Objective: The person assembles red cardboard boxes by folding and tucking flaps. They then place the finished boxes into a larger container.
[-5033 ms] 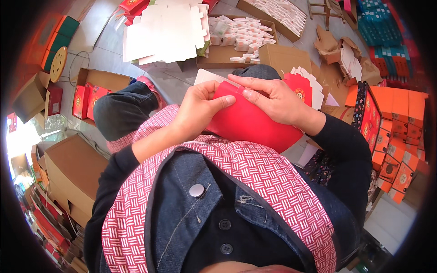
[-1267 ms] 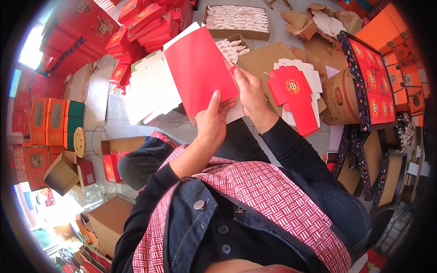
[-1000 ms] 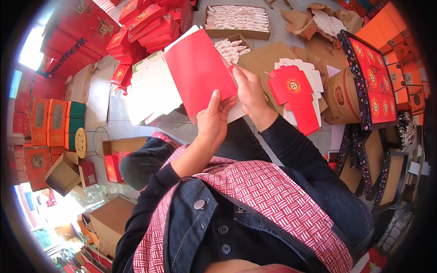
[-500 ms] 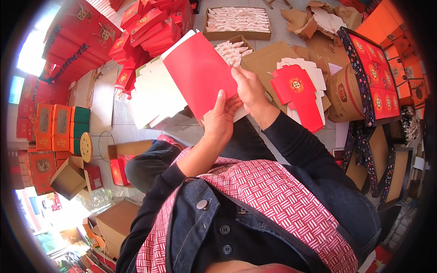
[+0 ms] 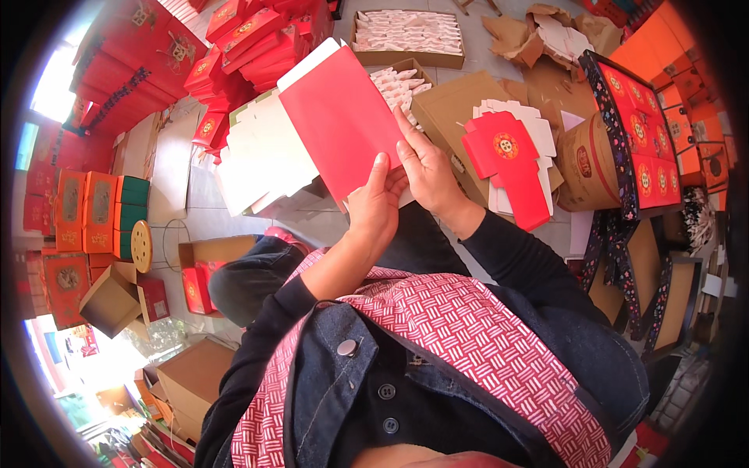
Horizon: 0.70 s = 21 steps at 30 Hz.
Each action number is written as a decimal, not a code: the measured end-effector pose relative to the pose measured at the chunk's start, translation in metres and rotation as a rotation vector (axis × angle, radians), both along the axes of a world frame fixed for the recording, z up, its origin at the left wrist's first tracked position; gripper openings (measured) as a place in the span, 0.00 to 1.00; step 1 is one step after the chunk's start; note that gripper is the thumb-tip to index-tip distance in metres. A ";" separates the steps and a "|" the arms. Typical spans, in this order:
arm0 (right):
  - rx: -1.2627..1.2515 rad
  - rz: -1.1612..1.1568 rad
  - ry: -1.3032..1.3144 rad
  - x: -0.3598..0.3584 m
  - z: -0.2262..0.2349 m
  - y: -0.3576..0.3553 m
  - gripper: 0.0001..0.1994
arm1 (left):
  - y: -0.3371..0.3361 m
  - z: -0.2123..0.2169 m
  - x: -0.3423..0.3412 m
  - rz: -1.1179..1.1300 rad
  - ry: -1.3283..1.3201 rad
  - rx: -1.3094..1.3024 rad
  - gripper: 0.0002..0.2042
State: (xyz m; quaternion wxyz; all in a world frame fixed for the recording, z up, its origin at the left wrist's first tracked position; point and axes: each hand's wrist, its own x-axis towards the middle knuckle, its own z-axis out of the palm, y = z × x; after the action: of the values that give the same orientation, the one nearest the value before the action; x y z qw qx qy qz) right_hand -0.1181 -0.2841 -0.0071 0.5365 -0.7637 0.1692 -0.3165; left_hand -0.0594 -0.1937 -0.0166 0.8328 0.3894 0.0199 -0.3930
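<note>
A plain red cardboard carton (image 5: 341,117) with a white flap at its far end is tilted up in front of me, partly folded. My left hand (image 5: 376,204) grips its near corner, thumb on top and fingers bent beneath. My right hand (image 5: 434,178) closes on its right edge, the index finger lying along that edge. Left of the carton lie stacked pale flat carton blanks (image 5: 265,160). To the right, a flat red carton blank (image 5: 511,152) with a round gold emblem rests on white-sided blanks.
Red boxes (image 5: 253,43) are piled at the far left. Small white packets fill a cardboard tray (image 5: 409,58) at the back. A brown carton (image 5: 585,160) supports a dark floral tray (image 5: 628,199) of red boxes on the right. An open cardboard box (image 5: 113,304) stands at left.
My right hand has shifted slightly right and down along the carton's edge, with its index finger now straighter. The carton's white far flap shows more clearly. My left hand keeps its grip.
</note>
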 end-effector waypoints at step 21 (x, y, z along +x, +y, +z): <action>0.138 0.150 0.065 -0.083 -0.016 0.043 0.27 | 0.054 0.030 0.066 0.028 -0.586 0.137 0.38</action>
State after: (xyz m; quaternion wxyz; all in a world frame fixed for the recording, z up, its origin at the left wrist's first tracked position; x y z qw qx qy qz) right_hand -0.2007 -0.2406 -0.0232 0.6043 -0.7453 0.1503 -0.2383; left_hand 0.0069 -0.1399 0.0131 0.7802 0.5411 -0.1896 -0.2501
